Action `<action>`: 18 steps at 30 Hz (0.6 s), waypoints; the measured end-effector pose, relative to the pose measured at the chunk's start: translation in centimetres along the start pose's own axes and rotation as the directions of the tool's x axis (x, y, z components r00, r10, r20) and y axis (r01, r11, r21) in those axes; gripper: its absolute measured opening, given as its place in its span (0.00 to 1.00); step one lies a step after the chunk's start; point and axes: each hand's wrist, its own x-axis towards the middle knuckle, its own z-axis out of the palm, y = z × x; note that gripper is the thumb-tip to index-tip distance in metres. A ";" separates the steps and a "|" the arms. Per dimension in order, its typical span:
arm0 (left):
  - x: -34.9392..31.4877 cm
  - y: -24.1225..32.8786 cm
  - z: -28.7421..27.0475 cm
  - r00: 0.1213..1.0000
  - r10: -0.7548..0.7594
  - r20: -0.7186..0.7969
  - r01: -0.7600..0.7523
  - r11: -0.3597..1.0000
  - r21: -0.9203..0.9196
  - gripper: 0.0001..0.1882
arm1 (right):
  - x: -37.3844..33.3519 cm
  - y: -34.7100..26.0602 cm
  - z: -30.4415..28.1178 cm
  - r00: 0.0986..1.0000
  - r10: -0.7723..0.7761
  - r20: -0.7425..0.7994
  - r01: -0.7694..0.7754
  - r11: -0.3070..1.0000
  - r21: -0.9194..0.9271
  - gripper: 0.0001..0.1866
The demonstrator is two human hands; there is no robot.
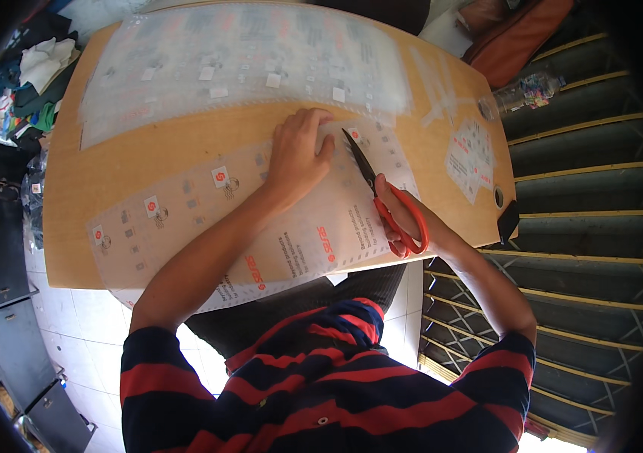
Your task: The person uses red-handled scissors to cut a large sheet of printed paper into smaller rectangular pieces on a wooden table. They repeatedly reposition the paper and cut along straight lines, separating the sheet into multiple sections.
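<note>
A translucent printed plastic sheet (185,219) lies across the near part of the table, its front edge hanging over toward my lap. My left hand (300,155) rests on the sheet near its far edge, palm down, fingers bent and thumb held apart, gripping nothing that I can see. In my right hand (404,215) is a pair of scissors (364,164) with red handles and dark blades. The blades lie over the right part of the sheet and point away from me, with their tips close to my left thumb. They look nearly closed together.
Larger stacked translucent sheets (246,60) cover the far part of the wooden table (64,234). A small cut piece of printed plastic (472,158) lies at the right, near a clear plastic bottle (529,92). A folding metal gate (578,189) stands beyond the table's right edge.
</note>
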 end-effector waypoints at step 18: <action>-0.6 0.3 0.1 0.997 0.018 0.076 -0.030 0.985 0.171 0.06 | 0.9 -0.7 -0.4 1.000 0.017 -0.008 -0.017 1.000 -0.018 0.42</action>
